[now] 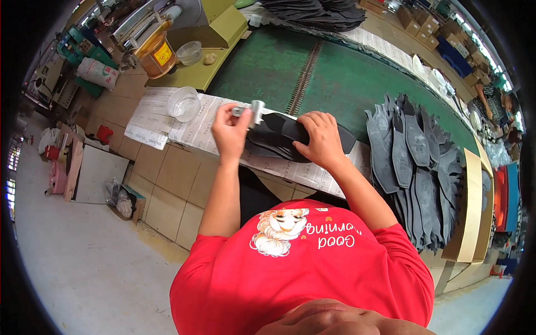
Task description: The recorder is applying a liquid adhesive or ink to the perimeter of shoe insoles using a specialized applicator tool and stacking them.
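Observation:
My left hand (230, 134) is closed, pinching a small metallic grey-and-white tool (257, 111) with a block-like head. The tool is just above the left end of a small stack of black insole-shaped pieces (274, 129); whether it touches them I cannot tell. The pieces lie overlapping at the table's near edge, on a paper-covered strip (215, 146). Over their right part my right hand (322, 137) is closed, fingers on top and thumb at the near side, gripping the stack.
A clear plastic tub (183, 104) stands left of my hands. Beyond lies a green conveyor belt (262, 61) with a seam across it. A large pile of dark grey insole-shaped pieces (416, 145) is at right, beside a cardboard box (472, 204). An amber container (157, 56) hangs by the green machine (220, 30).

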`<action>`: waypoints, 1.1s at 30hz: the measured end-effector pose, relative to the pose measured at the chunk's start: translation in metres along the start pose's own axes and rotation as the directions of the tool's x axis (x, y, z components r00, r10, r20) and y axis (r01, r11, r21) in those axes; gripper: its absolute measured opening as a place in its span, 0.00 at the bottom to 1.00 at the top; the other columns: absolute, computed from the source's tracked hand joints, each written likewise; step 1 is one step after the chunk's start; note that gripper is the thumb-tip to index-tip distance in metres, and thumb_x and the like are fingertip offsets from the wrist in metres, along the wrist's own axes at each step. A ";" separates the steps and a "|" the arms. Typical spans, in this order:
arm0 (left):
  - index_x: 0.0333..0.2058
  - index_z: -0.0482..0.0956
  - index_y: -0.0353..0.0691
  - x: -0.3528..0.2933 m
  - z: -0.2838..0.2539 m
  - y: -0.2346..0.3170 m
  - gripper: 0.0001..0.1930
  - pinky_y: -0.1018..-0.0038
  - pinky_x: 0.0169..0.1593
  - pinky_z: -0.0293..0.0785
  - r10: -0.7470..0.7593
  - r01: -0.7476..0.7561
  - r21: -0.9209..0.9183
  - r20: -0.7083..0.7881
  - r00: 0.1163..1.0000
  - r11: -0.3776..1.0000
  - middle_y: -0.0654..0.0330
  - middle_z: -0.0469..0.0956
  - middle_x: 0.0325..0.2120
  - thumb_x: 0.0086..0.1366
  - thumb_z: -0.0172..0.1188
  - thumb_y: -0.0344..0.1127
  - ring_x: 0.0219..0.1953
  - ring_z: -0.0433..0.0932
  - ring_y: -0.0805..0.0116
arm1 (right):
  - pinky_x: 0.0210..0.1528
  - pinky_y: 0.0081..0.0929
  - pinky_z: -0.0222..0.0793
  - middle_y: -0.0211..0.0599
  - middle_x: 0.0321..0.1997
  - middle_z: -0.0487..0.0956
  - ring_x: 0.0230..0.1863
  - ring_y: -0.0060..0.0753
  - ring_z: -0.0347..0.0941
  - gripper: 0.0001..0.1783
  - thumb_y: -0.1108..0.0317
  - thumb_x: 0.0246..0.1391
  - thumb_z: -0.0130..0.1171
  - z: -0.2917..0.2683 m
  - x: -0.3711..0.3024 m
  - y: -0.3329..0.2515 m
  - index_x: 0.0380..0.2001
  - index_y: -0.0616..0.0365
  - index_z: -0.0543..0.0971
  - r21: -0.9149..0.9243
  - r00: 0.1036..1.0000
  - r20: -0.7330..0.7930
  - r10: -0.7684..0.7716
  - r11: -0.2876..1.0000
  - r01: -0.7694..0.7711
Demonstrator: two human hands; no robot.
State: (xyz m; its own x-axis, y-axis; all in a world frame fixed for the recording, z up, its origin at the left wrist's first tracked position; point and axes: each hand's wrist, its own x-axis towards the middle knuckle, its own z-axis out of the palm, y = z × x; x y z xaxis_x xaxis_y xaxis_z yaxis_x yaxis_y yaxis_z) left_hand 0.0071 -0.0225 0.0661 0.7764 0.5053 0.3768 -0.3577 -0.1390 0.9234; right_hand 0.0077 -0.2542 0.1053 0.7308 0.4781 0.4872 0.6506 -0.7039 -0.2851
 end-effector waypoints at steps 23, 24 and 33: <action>0.42 0.74 0.31 0.009 -0.015 -0.034 0.14 0.81 0.29 0.71 -0.156 0.156 0.010 0.041 0.987 0.988 0.62 0.77 0.25 0.60 0.65 0.29 0.24 0.75 0.78 | 0.58 0.40 0.56 0.45 0.54 0.74 0.57 0.45 0.67 0.31 0.62 0.34 0.66 -0.109 -0.118 0.101 0.48 0.56 0.78 -0.398 0.728 -0.071 0.682 0.650 -0.648; 0.42 0.74 0.31 0.008 -0.015 -0.032 0.14 0.81 0.29 0.71 -0.155 0.155 0.015 0.036 0.987 0.988 0.62 0.77 0.25 0.60 0.65 0.29 0.24 0.75 0.78 | 0.59 0.43 0.55 0.48 0.58 0.71 0.60 0.47 0.65 0.34 0.61 0.34 0.67 -0.105 -0.114 0.096 0.51 0.56 0.76 -0.362 0.749 -0.067 0.659 0.684 -0.634; 0.41 0.74 0.33 0.002 -0.008 -0.024 0.14 0.83 0.28 0.68 -0.092 0.090 0.020 0.086 0.992 0.996 0.66 0.75 0.24 0.59 0.67 0.30 0.25 0.72 0.81 | 0.63 0.45 0.52 0.46 0.57 0.71 0.60 0.46 0.65 0.40 0.53 0.37 0.72 0.017 -0.010 0.005 0.53 0.60 0.73 -0.026 0.984 0.179 -0.016 0.999 0.021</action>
State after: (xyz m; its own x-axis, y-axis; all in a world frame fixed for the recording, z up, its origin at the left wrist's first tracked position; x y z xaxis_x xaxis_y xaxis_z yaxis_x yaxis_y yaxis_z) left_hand 0.0134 -0.0113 0.0445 0.8476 0.4409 0.2953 -0.2758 -0.1094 0.9550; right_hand 0.0074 -0.2538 0.0847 0.7451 0.5759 0.3362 0.6605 -0.7069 -0.2529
